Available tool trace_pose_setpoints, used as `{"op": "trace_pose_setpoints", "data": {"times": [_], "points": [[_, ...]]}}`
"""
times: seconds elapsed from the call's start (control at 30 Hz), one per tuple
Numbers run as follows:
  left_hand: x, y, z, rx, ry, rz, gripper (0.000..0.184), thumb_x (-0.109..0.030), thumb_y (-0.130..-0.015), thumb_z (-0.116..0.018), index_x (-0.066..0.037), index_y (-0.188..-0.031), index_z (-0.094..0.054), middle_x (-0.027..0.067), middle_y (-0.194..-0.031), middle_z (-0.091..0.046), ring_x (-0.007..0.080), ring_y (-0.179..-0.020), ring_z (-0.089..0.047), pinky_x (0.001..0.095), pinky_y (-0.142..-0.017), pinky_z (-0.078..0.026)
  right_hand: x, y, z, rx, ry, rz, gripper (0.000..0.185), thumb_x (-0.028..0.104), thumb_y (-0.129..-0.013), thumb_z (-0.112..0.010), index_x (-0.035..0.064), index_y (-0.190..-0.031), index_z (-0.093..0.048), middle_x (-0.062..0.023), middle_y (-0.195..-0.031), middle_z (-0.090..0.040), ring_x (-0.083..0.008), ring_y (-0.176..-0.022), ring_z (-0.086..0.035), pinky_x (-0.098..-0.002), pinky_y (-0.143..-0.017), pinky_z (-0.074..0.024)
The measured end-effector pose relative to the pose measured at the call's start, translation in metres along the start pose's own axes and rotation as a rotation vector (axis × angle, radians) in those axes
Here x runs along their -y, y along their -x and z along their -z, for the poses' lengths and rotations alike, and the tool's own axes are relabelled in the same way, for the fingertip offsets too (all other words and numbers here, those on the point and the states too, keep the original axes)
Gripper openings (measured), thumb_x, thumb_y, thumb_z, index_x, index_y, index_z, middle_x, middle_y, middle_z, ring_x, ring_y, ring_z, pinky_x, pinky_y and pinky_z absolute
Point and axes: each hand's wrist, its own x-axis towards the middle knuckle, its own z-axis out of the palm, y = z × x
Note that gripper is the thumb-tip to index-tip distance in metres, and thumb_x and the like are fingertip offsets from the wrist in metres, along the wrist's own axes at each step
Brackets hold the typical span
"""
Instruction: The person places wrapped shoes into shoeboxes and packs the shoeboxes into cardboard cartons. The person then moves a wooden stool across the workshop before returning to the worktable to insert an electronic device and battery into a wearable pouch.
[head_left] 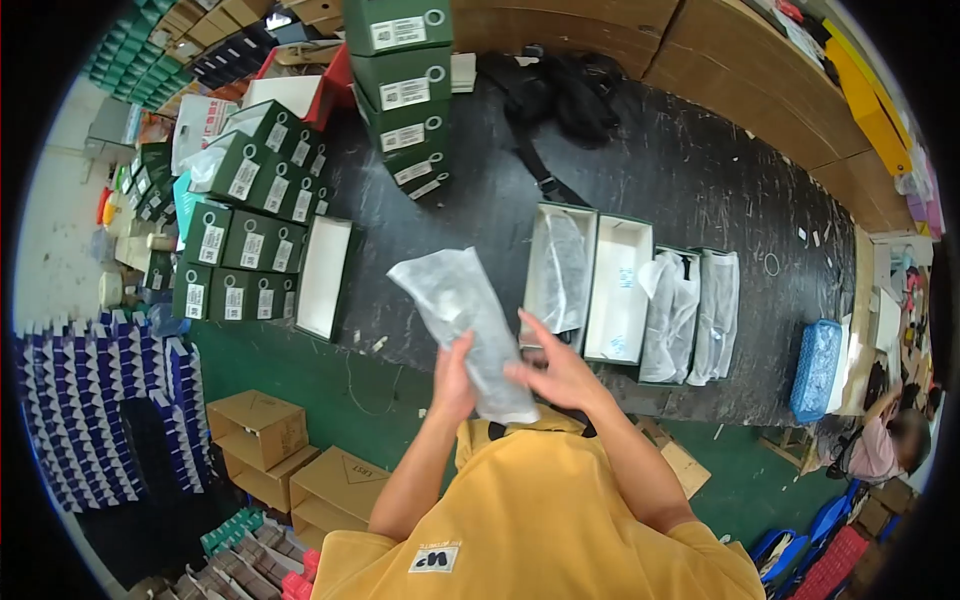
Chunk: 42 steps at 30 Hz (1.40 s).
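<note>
A white translucent wrapped packet (465, 320) is held slanted in front of my body, over the near edge of the dark table. My left hand (454, 378) grips its left side, thumb on top. My right hand (557, 368) has its fingers spread, with the fingertips at the packet's right edge. Just right of it stands an open box (530, 275) with a wrapped packet (563, 270) inside. Beside that is an open box with a bare white inside (622, 290). Two more boxes hold wrapped packets (670, 315) (714, 315).
Stacked green shoe boxes (255, 240) fill the table's left, beside an upturned lid (325, 275). A tall green stack (403, 90) and a black bag (570, 95) are at the back. A blue basket (816, 370) lies right. A person (885, 445) sits at the far right.
</note>
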Motion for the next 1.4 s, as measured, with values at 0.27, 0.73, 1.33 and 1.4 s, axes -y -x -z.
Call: {"op": "trace_pose_setpoints", "data": {"times": [0.27, 0.73, 1.33, 1.4], "points": [[0.095, -0.092, -0.058, 0.128, -0.842, -0.008, 0.071, -0.040, -0.101, -0.054, 0.008, -0.150, -0.036, 0.0212, -0.153, -0.045, 0.0276, -0.141, -0.043, 0.0452, -0.117, -0.031, -0.059, 0.055, 0.024, -0.640, -0.377, 0.139, 0.072, 0.001, -0.080, -0.076, -0.0001, -0.144, -0.044, -0.0111, -0.133, -0.060, -0.0221, -0.120, -0.058, -0.0360, -0.107, -0.0434], [0.114, -0.171, -0.079, -0.089, -1.334, -0.208, 0.060, -0.037, -0.071, -0.081, 0.007, -0.109, -0.066, 0.0286, -0.102, -0.071, 0.0403, -0.101, -0.070, 0.0453, -0.089, -0.055, -0.093, 0.136, 0.072, -0.819, -0.910, 0.081, 0.062, 0.001, -0.088, -0.070, -0.0003, -0.145, -0.045, -0.0103, -0.131, -0.062, -0.0212, -0.117, -0.060, -0.0354, -0.103, -0.0466], [0.121, -0.145, -0.066, 0.003, -1.576, -0.418, 0.079, -0.024, -0.086, -0.072, 0.009, -0.147, -0.033, 0.0324, -0.142, -0.048, 0.0442, -0.133, -0.047, 0.0447, -0.112, -0.036, -0.135, 0.011, 0.071, -0.755, 0.508, -0.001, 0.072, 0.010, -0.086, -0.065, 0.0047, -0.151, -0.034, -0.0365, -0.144, -0.039, -0.0509, -0.131, -0.045, -0.0503, -0.106, -0.0453], [0.115, -0.131, -0.059, 0.119, -1.669, -0.444, 0.083, -0.020, -0.086, -0.071, 0.008, -0.151, -0.028, 0.0314, -0.150, -0.040, 0.0443, -0.140, -0.037, 0.0444, -0.118, -0.030, -0.146, 0.008, 0.062, -0.745, 0.630, 0.019, 0.065, 0.006, -0.080, -0.064, 0.0009, -0.142, -0.047, -0.0302, -0.145, -0.043, -0.0455, -0.132, -0.046, -0.0502, -0.103, -0.0480]]}}
